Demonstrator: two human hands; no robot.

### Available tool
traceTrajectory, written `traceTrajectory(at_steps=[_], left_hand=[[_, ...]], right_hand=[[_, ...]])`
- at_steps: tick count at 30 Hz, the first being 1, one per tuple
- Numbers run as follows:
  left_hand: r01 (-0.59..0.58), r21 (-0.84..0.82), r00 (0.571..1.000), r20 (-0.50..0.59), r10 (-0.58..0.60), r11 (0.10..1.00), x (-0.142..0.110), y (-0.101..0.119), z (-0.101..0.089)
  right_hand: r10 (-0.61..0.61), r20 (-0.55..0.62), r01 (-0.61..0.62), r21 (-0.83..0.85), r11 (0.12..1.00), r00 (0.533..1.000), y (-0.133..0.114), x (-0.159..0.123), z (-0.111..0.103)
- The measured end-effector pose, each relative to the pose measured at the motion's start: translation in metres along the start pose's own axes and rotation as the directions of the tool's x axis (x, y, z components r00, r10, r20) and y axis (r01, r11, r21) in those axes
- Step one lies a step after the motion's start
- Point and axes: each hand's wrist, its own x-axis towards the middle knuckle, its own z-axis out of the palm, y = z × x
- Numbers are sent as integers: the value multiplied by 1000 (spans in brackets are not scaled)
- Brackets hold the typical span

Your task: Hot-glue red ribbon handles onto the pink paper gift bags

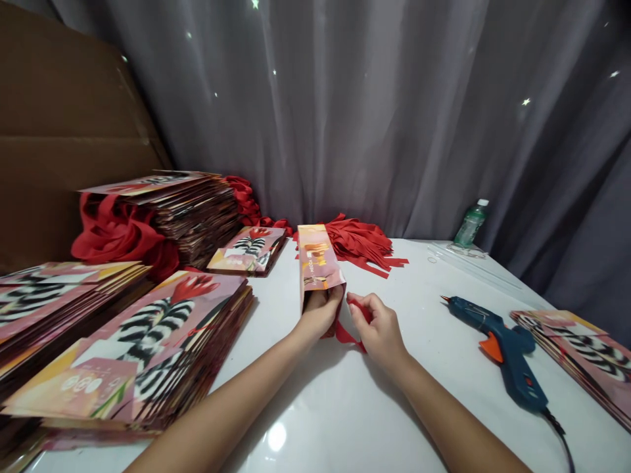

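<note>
A printed pink-and-yellow paper bag (318,253) lies on its side in the middle of the white table, its mouth facing me. My left hand (320,310) reaches into that mouth, and the bag hides its fingertips. Just right of the opening, my right hand (377,325) is closed in a pinch on a red ribbon (349,337). Part of this ribbon hangs in a loop below the bag's mouth. Behind the bag spreads a pile of loose red ribbons (357,240).
Stacks of flat printed bags (158,341) fill the left side, beside a cardboard box (64,131). A blue glue gun (507,355) with an orange trigger lies right, near more flat bags (586,348). A green bottle (472,223) stands before the grey curtain (374,112).
</note>
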Motion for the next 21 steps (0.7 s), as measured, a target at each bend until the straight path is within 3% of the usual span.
traceTrajectory(at_steps=[7,13,21], left_hand=[[87,-13,996,-11,-87,996,-11,-1,3],[-15,25,998,-56,16,1000,-13,9,6],[-2,2,1000,-9,2,1000,-11,7,7]], right_hand=[[-25,-2,25,26,999,1000,-3,-4,7],[-68,-41,66,-38,997,997,-2,-3,11],[-83,-44,78,-95,992,996,1,-1,13]])
